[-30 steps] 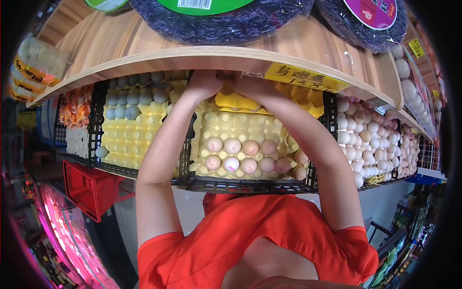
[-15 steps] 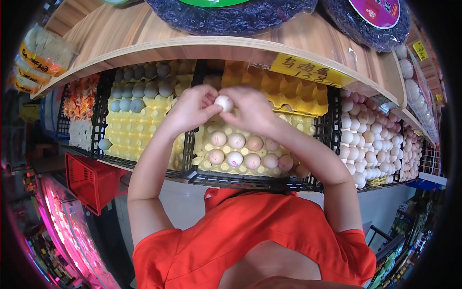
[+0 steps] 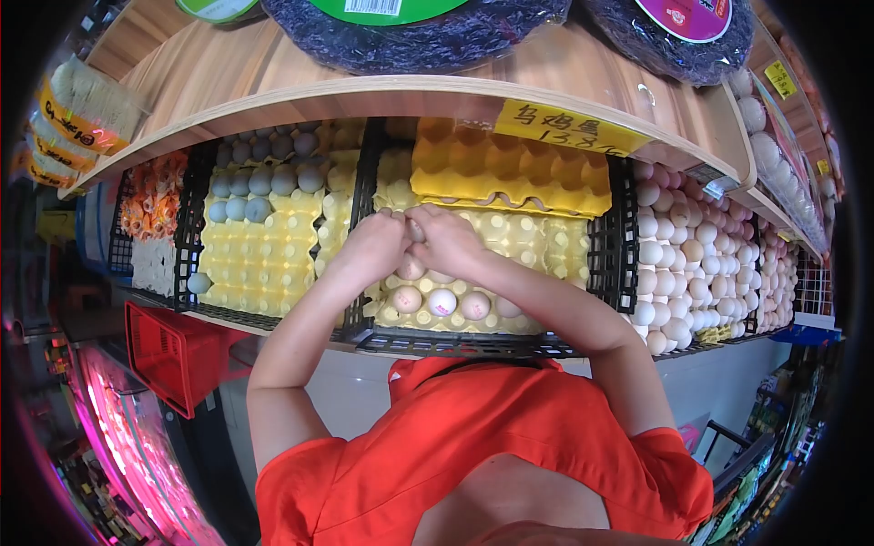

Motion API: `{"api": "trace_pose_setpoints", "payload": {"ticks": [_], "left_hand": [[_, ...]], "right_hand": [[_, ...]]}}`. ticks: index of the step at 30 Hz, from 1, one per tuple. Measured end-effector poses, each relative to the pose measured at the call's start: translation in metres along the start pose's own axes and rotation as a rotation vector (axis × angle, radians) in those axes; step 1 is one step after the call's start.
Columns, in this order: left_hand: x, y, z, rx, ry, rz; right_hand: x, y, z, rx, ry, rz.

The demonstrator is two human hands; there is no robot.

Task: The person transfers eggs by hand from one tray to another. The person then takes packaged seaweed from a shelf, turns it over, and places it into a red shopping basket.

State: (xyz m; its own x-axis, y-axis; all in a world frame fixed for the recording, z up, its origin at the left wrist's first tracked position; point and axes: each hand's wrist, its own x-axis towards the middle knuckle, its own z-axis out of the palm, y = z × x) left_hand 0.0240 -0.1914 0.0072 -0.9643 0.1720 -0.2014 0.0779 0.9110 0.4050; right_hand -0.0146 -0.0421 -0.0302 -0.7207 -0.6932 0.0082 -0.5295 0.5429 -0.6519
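Just above a yellow egg tray [image 3: 390, 314], my two hands meet around one pale egg [image 3: 416, 231], which mostly hides between them. My left hand [image 3: 379, 246] has its fingers curled in against the egg's left side. From the right, my right hand [image 3: 448, 242] closes its fingers on the same egg. Below them, a light brown egg [image 3: 411, 267] and a whiter egg [image 3: 442, 301] with a pink stamp sit in the tray, among others. My right hand and forearm cover part of these rows.
A yellow carton stack [image 3: 510, 173] lies behind my hands, under the shelf edge with a price sign [image 3: 572, 127]. Bluish eggs [image 3: 259, 184] fill part of the left crate. White and pink eggs [image 3: 678, 264] are piled at right. A red basket [image 3: 173, 355] stands lower left.
Both hands have moved down toward the tray with the egg, which is now more hidden by fingers. The view has shifted slightly.
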Motion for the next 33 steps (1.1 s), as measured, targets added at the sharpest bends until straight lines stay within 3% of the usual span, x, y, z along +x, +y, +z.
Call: {"api": "trace_pose_setpoints", "payload": {"ticks": [12, 16, 18, 22, 24, 28, 30, 33], "left_hand": [[0.004, 0.004, 0.0, 0.044, -0.076, 0.001], [0.006, 0.001, -0.016, -0.008, -0.092, 0.005], [0.011, 0.002, -0.034, 0.006, 0.003, 0.046], [0.038, 0.018, -0.054, -0.092, 0.228, 0.139], [0.061, 0.024, -0.05, -0.11, 0.336, 0.168], [0.112, 0.032, -0.03, 0.002, 0.377, 0.208], [0.124, 0.035, -0.023, -0.178, 0.347, 0.125], [0.13, 0.037, -0.024, -0.21, 0.288, 0.131]], "right_hand": [[-0.004, 0.007, -0.001, 0.041, 0.0, -0.048], [-0.017, -0.001, -0.035, 0.069, -0.016, -0.075], [-0.015, 0.001, -0.062, 0.082, 0.07, -0.144], [0.017, 0.033, -0.103, -0.176, 0.297, -0.079], [0.038, 0.059, -0.109, -0.151, 0.33, 0.003], [0.051, 0.068, -0.119, -0.071, 0.367, 0.177], [0.054, 0.067, -0.119, -0.052, 0.359, 0.191], [0.058, 0.064, -0.117, -0.031, 0.334, 0.194]]}}
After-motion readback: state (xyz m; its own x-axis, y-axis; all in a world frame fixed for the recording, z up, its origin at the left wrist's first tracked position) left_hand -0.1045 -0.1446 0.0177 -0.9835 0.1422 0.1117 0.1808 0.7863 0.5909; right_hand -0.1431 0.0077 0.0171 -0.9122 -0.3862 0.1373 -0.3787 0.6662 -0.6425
